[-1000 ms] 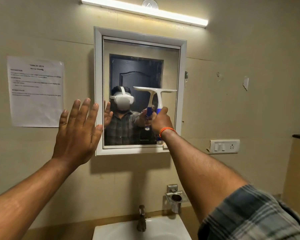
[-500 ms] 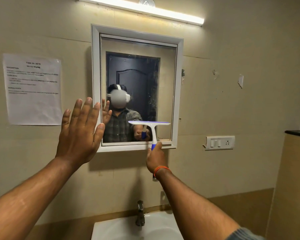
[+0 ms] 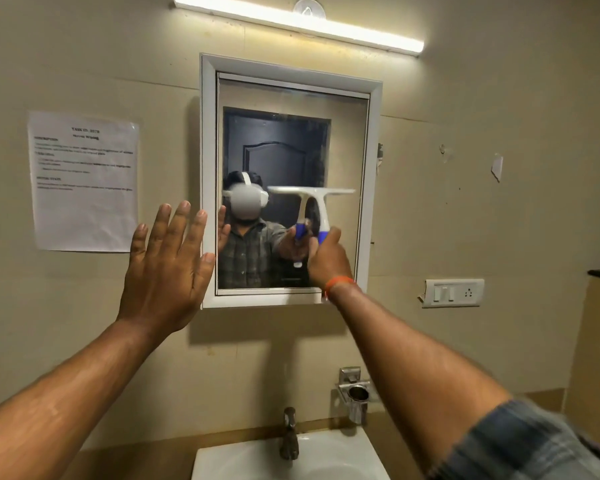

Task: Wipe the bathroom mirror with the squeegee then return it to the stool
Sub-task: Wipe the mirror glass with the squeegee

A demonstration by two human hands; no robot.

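The squeegee (image 3: 314, 206) is held by its blue-and-white handle in the right hand (image 3: 328, 259), fingers wrapped fully round the grip. The blade is set level across the right half of the mirror (image 3: 291, 98), about midway up the glass; contact with the glass is judged likely but cannot be confirmed from this view. The left hand (image 3: 168, 268) is raised flat and spread wide, holding nothing, beside the mirror's left frame edge; whether the palm rests on the wall cannot be told. The stool is not in view.

Step in hand is judged to be a wiping stroke on the right-hand strip. For a clean pass, the blade should be kept level with even pressure along its whole length, drawn in one unbroken line to the frame, and the next strip overlapped slightly. The left half appears not yet covered by the blade's present position. A basin (image 3: 343, 455) and tap (image 3: 289, 434) lie below, so drips are caught.
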